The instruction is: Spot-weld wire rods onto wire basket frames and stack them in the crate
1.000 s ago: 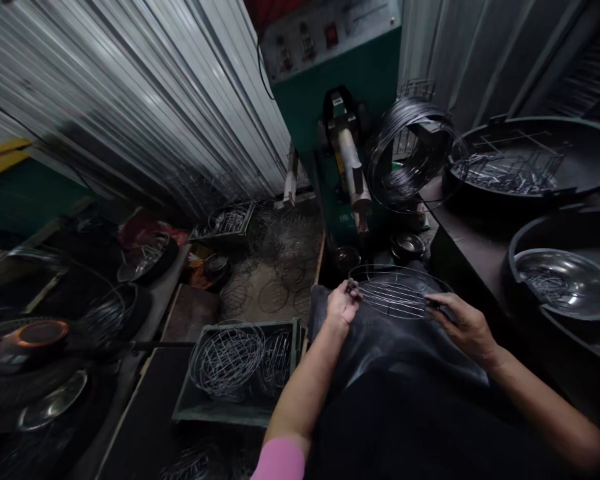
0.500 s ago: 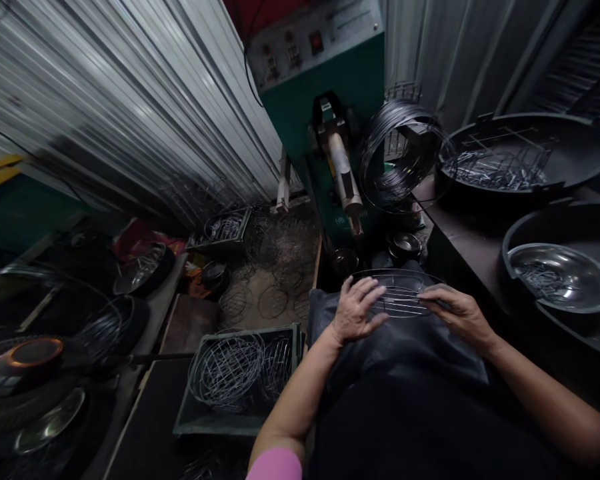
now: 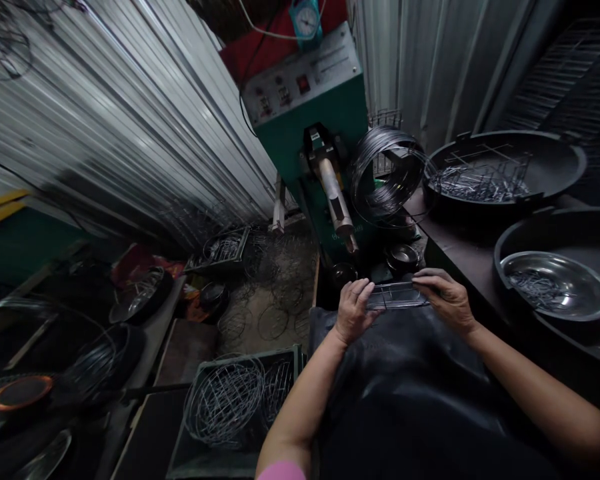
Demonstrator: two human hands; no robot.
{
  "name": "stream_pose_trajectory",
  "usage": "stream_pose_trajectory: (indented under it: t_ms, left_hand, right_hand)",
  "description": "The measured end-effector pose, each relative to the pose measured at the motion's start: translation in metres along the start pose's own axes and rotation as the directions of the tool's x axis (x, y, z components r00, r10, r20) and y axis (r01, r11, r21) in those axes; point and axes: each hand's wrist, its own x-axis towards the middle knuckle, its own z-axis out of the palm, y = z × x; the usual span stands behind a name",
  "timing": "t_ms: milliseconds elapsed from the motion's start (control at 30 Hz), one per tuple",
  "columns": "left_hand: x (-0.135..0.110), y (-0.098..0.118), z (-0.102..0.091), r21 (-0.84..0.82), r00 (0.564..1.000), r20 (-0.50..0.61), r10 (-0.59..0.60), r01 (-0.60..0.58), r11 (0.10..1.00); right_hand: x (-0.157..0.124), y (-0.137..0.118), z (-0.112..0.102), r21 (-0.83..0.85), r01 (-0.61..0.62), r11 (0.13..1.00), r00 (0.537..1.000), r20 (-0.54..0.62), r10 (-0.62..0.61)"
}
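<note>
A wire rack [image 3: 397, 295] with parallel bars is held between my hands over the dark apron [image 3: 380, 373]; it is seen nearly edge-on. My left hand [image 3: 353, 308] is closed on its left end, fingers over the top and thumb below. Closed on the right end is my right hand [image 3: 446, 300], thumb and fingers pinching the wire. Just beyond the rack stands the green machine [image 3: 320, 120], its metal rod [image 3: 333, 190] pointing down toward my hands.
Left of my left arm, a green bin [image 3: 180, 447] holds round wire racks [image 3: 225, 400]. A wire coil [image 3: 387, 177] hangs beside the machine. To the right are a large black pan [image 3: 560, 167] with metal pieces and a steel bowl [image 3: 585, 287] of small wire parts.
My left hand has gone from spread fingers to closed on the rack. The rack has tilted from a visible oval to nearly edge-on. The camera view has shifted slightly upward.
</note>
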Motion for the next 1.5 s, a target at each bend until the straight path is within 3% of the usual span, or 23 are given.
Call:
stream_pose_trajectory:
  t_ms: [167, 367, 633, 800, 933, 1100, 1300, 1500]
  left_hand:
    - [0.003, 0.002, 0.001, 0.037, 0.998, -0.041, 0.056, -0.054, 0.998]
    - [0.005, 0.010, -0.002, 0.033, 0.995, -0.079, 0.055, -0.052, 0.998]
    - [0.006, 0.013, -0.002, 0.016, 0.993, -0.100, 0.057, -0.055, 0.998]
    - [0.004, 0.012, -0.002, 0.021, 0.994, -0.102, 0.035, -0.033, 0.999]
    - [0.010, 0.007, -0.005, 0.008, 0.988, -0.148, 0.044, -0.043, 0.999]
    - [0.026, 0.015, -0.017, 0.002, 0.986, -0.122, 0.116, -0.117, 0.993]
    - [0.030, 0.026, -0.038, 0.118, 0.990, -0.056, 0.129, -0.121, 0.986]
    - [0.013, 0.026, -0.063, 0.203, 1.000, 0.007, -0.024, 0.022, 0.979]
  right_hand:
    - [-0.010, 0.005, -0.003, -0.157, 0.272, 0.949, 0.962, 0.067, -0.265]
    - [-0.009, 0.006, -0.011, -0.217, 0.182, 0.959, 0.983, 0.047, -0.176]
    - [-0.007, 0.009, -0.016, -0.369, 0.360, 0.857, 0.933, 0.157, -0.324]
    - [-0.017, 0.007, -0.022, -0.380, 0.406, 0.832, 0.912, 0.114, -0.393]
    - [-0.017, -0.001, -0.024, -0.289, 0.320, 0.902, 0.947, 0.117, -0.298]
    - [-0.008, -0.014, -0.017, -0.120, 0.034, 0.992, 0.998, 0.060, -0.027]
    - [0.000, -0.025, 0.003, -0.064, -0.112, 0.992, 0.973, 0.194, 0.122]
    - [0.003, -0.032, 0.026, -0.001, -0.147, 0.989, 0.958, 0.248, 0.143]
